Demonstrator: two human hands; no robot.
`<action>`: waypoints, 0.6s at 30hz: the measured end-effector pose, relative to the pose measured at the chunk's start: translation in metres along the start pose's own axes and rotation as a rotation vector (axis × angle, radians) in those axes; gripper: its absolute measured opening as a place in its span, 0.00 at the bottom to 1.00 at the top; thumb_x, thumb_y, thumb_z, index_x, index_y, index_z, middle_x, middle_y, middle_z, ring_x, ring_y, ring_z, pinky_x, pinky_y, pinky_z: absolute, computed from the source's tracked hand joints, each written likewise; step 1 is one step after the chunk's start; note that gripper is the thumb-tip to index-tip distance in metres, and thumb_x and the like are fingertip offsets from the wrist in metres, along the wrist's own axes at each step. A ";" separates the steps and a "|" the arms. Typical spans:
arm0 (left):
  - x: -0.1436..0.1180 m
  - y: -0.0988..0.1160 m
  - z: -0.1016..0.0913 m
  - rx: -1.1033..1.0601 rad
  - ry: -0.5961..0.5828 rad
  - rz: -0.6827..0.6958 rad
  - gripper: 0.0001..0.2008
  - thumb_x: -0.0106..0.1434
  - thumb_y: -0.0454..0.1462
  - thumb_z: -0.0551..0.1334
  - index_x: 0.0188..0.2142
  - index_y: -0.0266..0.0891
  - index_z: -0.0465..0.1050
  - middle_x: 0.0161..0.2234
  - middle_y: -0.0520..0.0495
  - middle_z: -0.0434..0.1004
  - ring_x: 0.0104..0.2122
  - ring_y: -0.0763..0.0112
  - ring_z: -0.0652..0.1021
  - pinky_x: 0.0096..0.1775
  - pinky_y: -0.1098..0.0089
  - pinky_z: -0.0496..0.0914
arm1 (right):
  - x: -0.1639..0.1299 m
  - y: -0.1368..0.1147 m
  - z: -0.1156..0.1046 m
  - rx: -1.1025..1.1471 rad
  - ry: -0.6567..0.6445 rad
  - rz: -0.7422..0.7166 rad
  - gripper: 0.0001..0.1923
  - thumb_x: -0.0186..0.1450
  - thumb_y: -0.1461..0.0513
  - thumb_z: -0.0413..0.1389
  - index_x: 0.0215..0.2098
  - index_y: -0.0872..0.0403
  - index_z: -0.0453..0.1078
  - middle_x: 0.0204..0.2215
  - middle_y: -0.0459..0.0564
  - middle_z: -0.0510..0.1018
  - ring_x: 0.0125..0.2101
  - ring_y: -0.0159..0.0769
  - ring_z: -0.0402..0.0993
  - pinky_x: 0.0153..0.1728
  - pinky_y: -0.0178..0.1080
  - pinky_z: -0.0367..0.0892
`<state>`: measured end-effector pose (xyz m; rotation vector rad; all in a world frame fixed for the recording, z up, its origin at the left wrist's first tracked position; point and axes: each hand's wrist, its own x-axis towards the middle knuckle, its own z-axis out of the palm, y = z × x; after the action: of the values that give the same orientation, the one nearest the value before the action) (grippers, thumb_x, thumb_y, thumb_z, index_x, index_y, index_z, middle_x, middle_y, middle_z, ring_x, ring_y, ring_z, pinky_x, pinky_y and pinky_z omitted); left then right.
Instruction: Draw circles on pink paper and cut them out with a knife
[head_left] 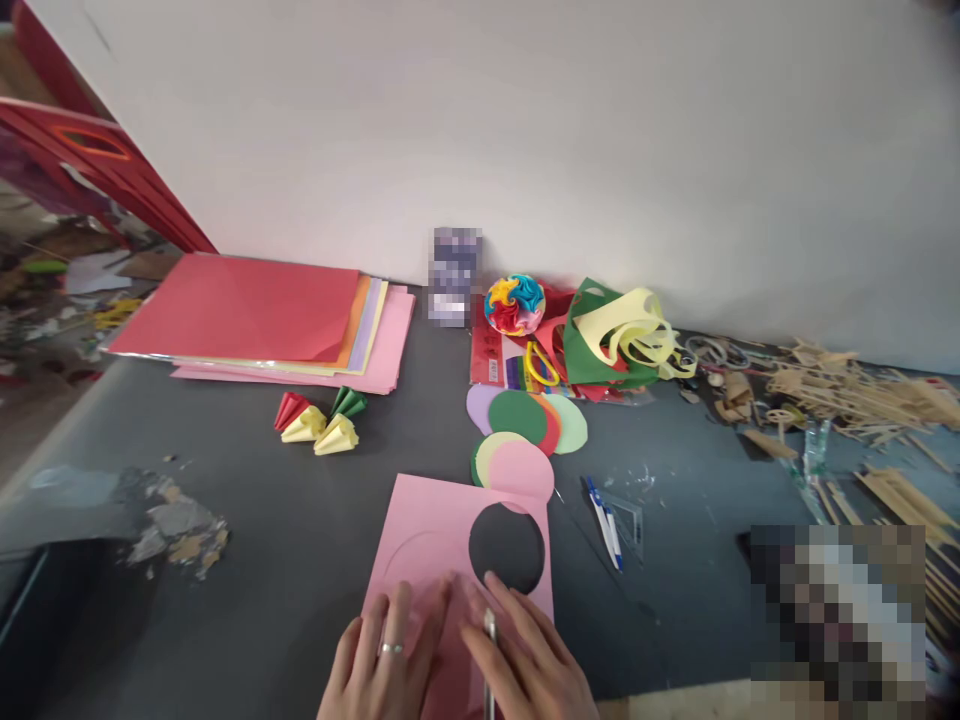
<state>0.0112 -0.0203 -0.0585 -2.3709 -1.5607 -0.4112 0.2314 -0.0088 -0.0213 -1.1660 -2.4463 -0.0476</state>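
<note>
Pink sheet point(420, 505) lay flat on the dark table point(247, 630), close before the person; a round hole point(507, 548) was cut through its far right part, and a faint round outline showed in its far left part. Left hand point(386, 660) rested on the sheet's near part, fingers extended, nothing visibly grasped. Right hand point(536, 665), on the sheet's near right part, gripped a slim tool point(490, 650); type unclear. Paper discs point(523, 465) overlapped at the sheet's far right corner. Pens point(604, 525) and a clear set square point(636, 528) lay just right of the sheet. Paper cones point(304, 425) sat beyond the sheet, leftward; a paper stack point(255, 310) lay farther that way. Well beyond the sheet, slightly right: paper ball point(514, 305), green and yellow offcuts point(585, 340). Wood sticks point(840, 390) were scattered well right of the sheet.
</note>
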 end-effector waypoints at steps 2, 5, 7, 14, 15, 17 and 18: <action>0.001 0.001 -0.001 -0.023 -0.035 0.031 0.44 0.62 0.49 0.60 0.74 0.47 0.47 0.49 0.43 0.82 0.49 0.55 0.79 0.45 0.59 0.74 | -0.016 -0.002 0.003 0.014 0.015 0.124 0.24 0.69 0.63 0.49 0.62 0.51 0.71 0.57 0.52 0.79 0.55 0.55 0.79 0.46 0.51 0.85; 0.011 0.001 -0.001 -0.063 -0.008 0.091 0.39 0.61 0.44 0.60 0.71 0.44 0.57 0.54 0.42 0.80 0.55 0.52 0.77 0.52 0.55 0.73 | -0.034 0.000 0.006 0.001 0.107 0.284 0.30 0.70 0.61 0.49 0.70 0.48 0.62 0.55 0.57 0.80 0.53 0.63 0.79 0.44 0.59 0.84; 0.020 0.000 0.000 -0.089 0.032 0.125 0.34 0.60 0.43 0.60 0.67 0.41 0.65 0.60 0.40 0.77 0.60 0.48 0.74 0.55 0.53 0.72 | -0.040 0.005 0.006 0.033 0.090 0.280 0.33 0.68 0.62 0.51 0.72 0.47 0.60 0.55 0.59 0.80 0.51 0.63 0.80 0.41 0.58 0.85; 0.028 0.003 0.009 -0.084 0.087 0.117 0.31 0.63 0.46 0.61 0.65 0.42 0.66 0.63 0.38 0.74 0.63 0.51 0.73 0.52 0.58 0.74 | -0.046 0.025 -0.001 0.049 0.105 0.365 0.36 0.66 0.66 0.51 0.71 0.39 0.60 0.52 0.56 0.82 0.46 0.57 0.84 0.34 0.49 0.87; 0.027 0.004 0.011 -0.094 0.090 0.110 0.32 0.63 0.47 0.61 0.66 0.43 0.65 0.63 0.37 0.74 0.64 0.50 0.72 0.52 0.57 0.75 | -0.045 0.026 -0.004 0.048 0.107 0.396 0.36 0.67 0.66 0.51 0.72 0.39 0.59 0.51 0.55 0.83 0.46 0.57 0.84 0.34 0.50 0.86; 0.026 0.004 0.014 -0.134 0.086 0.118 0.35 0.62 0.51 0.61 0.66 0.43 0.65 0.63 0.35 0.73 0.66 0.43 0.69 0.53 0.50 0.74 | -0.037 0.027 -0.012 0.098 0.105 0.401 0.35 0.68 0.63 0.50 0.73 0.41 0.56 0.43 0.55 0.86 0.39 0.54 0.86 0.29 0.48 0.85; 0.025 0.003 0.015 -0.149 0.073 0.126 0.36 0.61 0.52 0.61 0.66 0.43 0.65 0.64 0.34 0.72 0.67 0.39 0.67 0.54 0.46 0.74 | -0.030 0.028 -0.017 0.152 0.101 0.386 0.34 0.69 0.61 0.49 0.73 0.41 0.56 0.36 0.54 0.87 0.33 0.51 0.86 0.26 0.47 0.83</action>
<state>0.0250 0.0055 -0.0632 -2.5179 -1.3834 -0.5984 0.2752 -0.0160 -0.0216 -1.5023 -2.0611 0.1859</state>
